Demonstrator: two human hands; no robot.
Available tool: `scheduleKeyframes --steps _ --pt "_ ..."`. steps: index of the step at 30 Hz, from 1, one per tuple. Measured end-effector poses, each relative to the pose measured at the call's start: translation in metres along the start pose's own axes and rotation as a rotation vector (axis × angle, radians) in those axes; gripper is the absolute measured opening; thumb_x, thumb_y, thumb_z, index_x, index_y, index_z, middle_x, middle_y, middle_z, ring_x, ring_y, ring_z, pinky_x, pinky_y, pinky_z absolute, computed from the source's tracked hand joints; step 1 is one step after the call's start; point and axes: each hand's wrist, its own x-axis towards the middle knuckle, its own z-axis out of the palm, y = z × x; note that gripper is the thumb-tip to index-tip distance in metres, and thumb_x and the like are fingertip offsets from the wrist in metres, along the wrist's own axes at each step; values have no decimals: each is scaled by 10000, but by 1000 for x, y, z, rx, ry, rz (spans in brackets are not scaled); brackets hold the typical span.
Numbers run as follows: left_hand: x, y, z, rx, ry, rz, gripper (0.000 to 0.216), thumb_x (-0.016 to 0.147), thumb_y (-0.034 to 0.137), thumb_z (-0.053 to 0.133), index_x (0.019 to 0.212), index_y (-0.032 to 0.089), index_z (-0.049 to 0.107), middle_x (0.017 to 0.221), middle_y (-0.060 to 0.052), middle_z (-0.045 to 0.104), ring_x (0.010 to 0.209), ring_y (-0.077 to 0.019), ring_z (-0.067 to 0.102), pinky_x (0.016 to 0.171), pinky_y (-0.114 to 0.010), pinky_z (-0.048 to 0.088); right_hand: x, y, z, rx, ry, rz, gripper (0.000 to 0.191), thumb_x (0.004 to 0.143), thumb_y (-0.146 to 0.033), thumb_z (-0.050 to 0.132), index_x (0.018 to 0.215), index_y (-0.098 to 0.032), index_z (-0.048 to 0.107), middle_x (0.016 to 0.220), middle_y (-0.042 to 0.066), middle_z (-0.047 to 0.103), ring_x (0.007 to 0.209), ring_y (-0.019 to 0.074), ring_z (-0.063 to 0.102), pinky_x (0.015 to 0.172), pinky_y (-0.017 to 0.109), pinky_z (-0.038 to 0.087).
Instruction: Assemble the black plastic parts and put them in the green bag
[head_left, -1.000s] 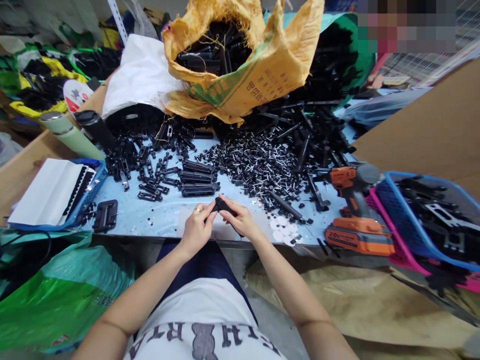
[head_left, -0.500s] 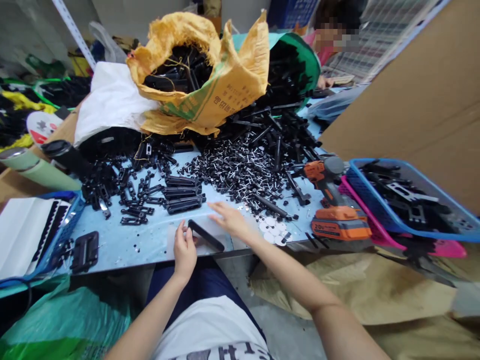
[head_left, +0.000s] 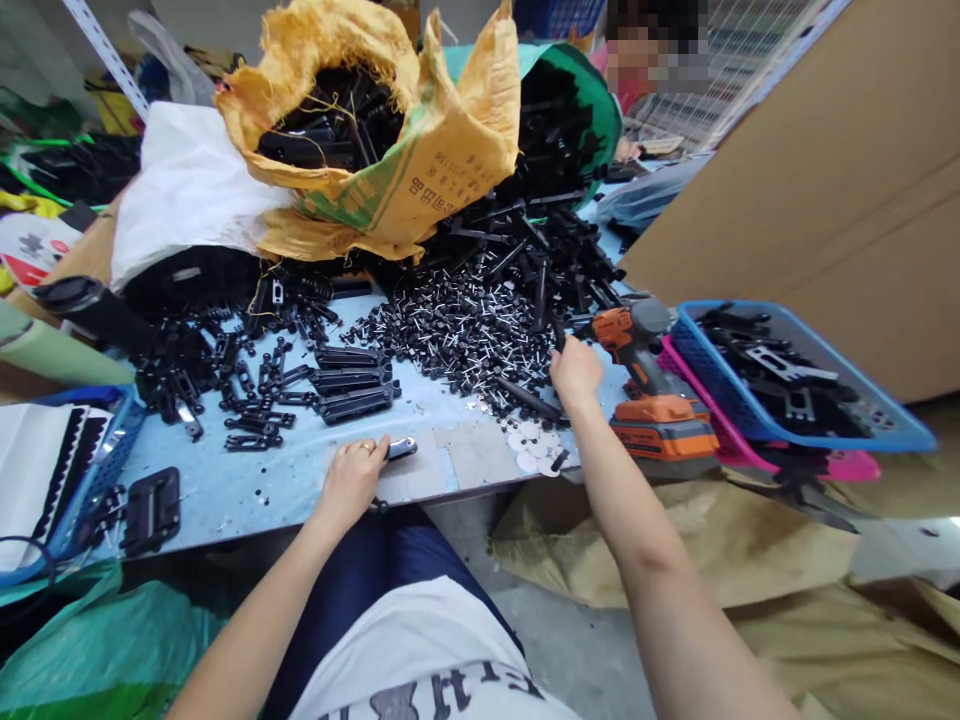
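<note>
My left hand (head_left: 354, 473) rests on the blue table (head_left: 247, 475) near its front edge, fingers closed on a small black part (head_left: 399, 448) that pokes out to the right. My right hand (head_left: 574, 370) reaches far right into the spread of black rods (head_left: 540, 290); its fingers are curled around one long black piece beside the orange cordless drill (head_left: 649, 390). A heap of small black pins (head_left: 457, 335) lies between the two hands.
A yellow sack (head_left: 420, 170) full of black parts stands at the back. Blue (head_left: 795, 430) and pink baskets of parts sit at right by a cardboard sheet (head_left: 825, 190). Stacked black bars (head_left: 352, 385), a black hinge plate (head_left: 150, 510) and a blue tray lie left. Another person sits behind.
My right hand left the part by my left hand and stretched right to the rods near the drill. My left hand stayed by the table's front edge with the black part.
</note>
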Motion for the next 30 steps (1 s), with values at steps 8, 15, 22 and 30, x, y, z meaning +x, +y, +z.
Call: scheduleKeyframes --steps 8,15,22,30 --pt "15 51 -14 -1336 293 -446 457 860 447 466 1202 149 521 1012 -97 627 754 -157 637 679 -313 526 -170 -75 -6 1124 -443 -348 352 851 -499 475 1020 -199 549 955 70 671 840 184 633 717 330 523" --pt "2 46 -21 -1222 150 -468 310 810 398 531 918 133 650 782 -49 630 621 -142 595 544 -266 494 -192 -70 -26 276 -410 -1081 305 910 -412 432 1005 -201 631 947 109 654 901 212 581 834 369 416" --pt "7 12 -5 -263 -111 -8 544 809 513 527 1241 186 481 1203 -123 530 1147 -282 457 963 -451 369 -169 -69 6 -127 -596 -1268 319 907 -448 442 925 -170 598 852 81 617 778 176 565 621 259 344" --pt "5 11 10 -113 -39 104 657 667 561 663 1143 153 463 1021 -117 590 953 -276 580 792 -373 468 -183 -77 0 -204 -461 -1143 313 922 -440 406 960 -191 593 873 82 608 815 193 538 647 288 314"
